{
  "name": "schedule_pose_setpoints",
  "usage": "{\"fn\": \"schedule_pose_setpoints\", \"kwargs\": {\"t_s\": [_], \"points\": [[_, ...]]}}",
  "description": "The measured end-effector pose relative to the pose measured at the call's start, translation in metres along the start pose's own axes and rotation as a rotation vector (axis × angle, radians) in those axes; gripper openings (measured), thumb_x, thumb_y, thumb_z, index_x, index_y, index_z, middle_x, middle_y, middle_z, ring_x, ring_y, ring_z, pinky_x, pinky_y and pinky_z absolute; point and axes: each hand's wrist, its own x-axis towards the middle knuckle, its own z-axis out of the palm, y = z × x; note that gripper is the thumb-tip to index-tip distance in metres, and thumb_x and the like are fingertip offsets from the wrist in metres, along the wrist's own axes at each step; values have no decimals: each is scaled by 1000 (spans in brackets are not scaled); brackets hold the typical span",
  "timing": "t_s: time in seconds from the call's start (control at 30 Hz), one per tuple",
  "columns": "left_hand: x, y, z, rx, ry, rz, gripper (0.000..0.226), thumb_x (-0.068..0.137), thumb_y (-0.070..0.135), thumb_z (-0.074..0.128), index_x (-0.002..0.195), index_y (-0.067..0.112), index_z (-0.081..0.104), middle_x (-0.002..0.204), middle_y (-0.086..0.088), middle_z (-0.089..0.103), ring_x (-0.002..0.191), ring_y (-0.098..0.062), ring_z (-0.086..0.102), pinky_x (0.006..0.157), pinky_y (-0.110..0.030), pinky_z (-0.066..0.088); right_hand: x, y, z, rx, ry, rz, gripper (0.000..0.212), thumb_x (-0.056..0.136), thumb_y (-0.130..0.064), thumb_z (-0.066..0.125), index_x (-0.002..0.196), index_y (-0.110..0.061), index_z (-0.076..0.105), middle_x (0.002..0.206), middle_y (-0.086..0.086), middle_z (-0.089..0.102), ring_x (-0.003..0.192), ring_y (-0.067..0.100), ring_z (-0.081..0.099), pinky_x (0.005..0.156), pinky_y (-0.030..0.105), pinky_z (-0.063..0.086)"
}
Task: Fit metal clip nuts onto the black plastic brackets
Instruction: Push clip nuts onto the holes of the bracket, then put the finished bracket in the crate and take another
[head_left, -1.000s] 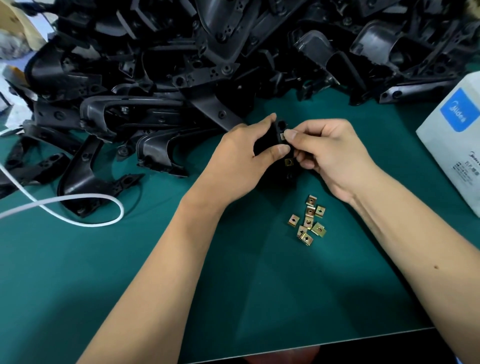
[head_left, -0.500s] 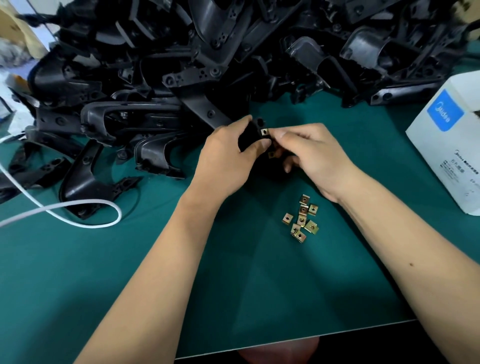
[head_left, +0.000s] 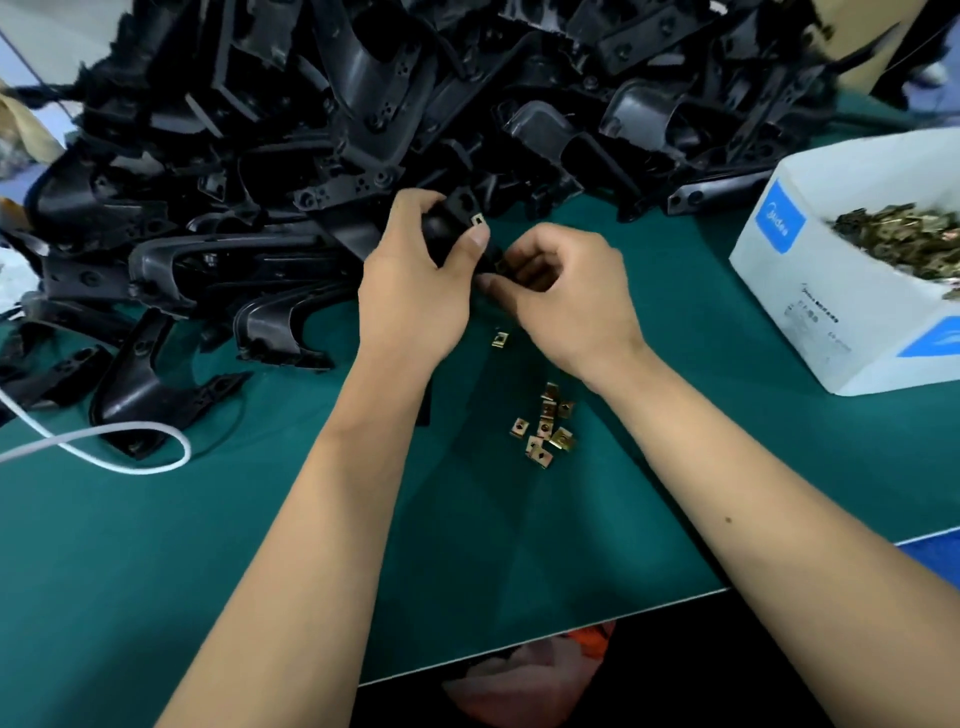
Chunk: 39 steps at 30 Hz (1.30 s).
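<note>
Bracket (head_left: 451, 224) held just above the green mat (head_left: 260, 545), at the near edge of the big pile of black brackets (head_left: 363, 104) that fills the far left and middle of the scene. Left hand (head_left: 410, 291) wraps it, fingers curled round the body and thumb pressed along its right edge; this grip turns the mounting tab up and to the right. One clip nut (head_left: 478, 220) sits on that tab already, just above the thumb tip.

Right hand (head_left: 566, 291) is touching the bracket's lower end, fingers curled in, pinching a second clip nut (head_left: 502, 266) there. Whether it is seated or only started cannot be told; the fingers hide it.

Loose clip nuts (head_left: 545, 426) lie in a small cluster near the right wrist, with a single clip nut (head_left: 500, 340) apart from them, closer to the hands. Judgement: staged there for short reaches. White box (head_left: 810, 291) at right holds the bulk stock.

White cable (head_left: 124, 441) loops over the mat at left, well apart from the work.

Risk: a nut slipping from the pinch.
</note>
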Motion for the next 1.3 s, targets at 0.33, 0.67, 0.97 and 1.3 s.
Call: {"fn": "schedule_pose_setpoints", "kwargs": {"t_s": [0.33,0.67,0.97,1.3], "points": [[-47,117,88,-86,-291,290,14,96,38,69,104,26,66,77,19,59,72,7,56,66,-10,44,-55,-8,-189,188,508,15,26,85,-15,78,70,-8,57,68,30,54,50,19,54,48,28,49],[-235,214,285,29,-900,657,19,90,30,70,101,14,69,100,-7,74,100,-32,67,77,-40,51,-247,115,-330,582,1144,477,28,105,-10,53,79,-19,51,57,-10,65,54,4,62,58,21,50],[-318,82,367,496,-1391,128,41,85,37,75,112,12,60,127,-13,65,120,-32,62,91,-33,51,-367,259,-290,1181,1255,1174,25,111,-9,40,105,10,55,73,19,71,59,27,72,51,22,57],[-316,93,367,395,-1291,262,14,87,23,65,98,16,64,103,-3,68,100,-29,65,79,-36,54,-336,255,-272,874,1166,1290,16,97,7,45,84,-1,49,53,12,52,39,20,44,42,26,35]]}}
